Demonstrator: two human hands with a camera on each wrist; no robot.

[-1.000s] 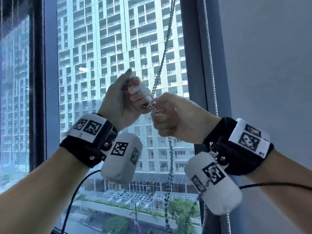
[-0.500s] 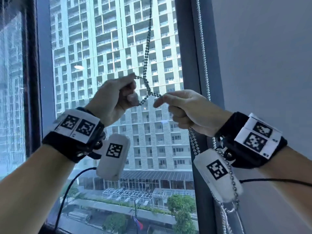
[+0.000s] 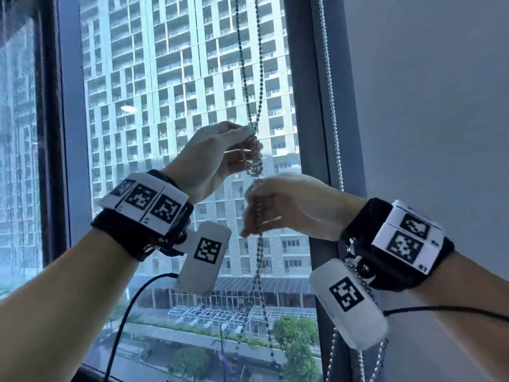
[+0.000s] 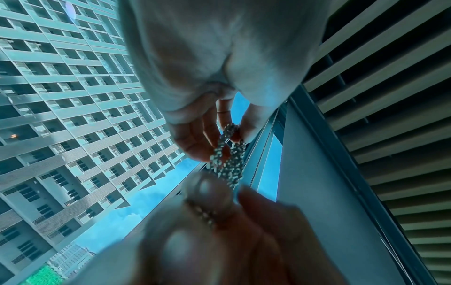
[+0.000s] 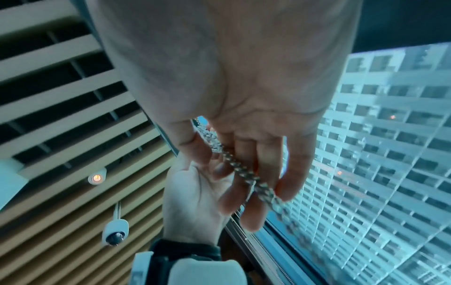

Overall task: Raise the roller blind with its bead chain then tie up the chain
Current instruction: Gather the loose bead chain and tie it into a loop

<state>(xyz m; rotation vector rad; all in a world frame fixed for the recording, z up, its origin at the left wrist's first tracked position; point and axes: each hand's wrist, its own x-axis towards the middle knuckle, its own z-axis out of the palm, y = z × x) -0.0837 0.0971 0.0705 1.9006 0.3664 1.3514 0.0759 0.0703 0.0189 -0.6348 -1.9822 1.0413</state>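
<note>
The bead chain (image 3: 246, 78) is silvery metal, its two strands hanging down in front of the window glass. At mid-height it bunches into a loose knot-like tangle (image 3: 253, 158). Below that the strands run close together, straight down (image 3: 259, 271).

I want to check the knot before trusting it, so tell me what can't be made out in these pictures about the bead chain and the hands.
- Knot: head view, beads too small and tangled to tell if it is tied through.
- Right hand: left wrist view, blurred close to the lens.
- Bead chain: right wrist view, lower run smeared by blur.
- Roller blind: no view shows it, cut off above.
- Left hand fingertips: head view, hidden behind the beads.
</note>
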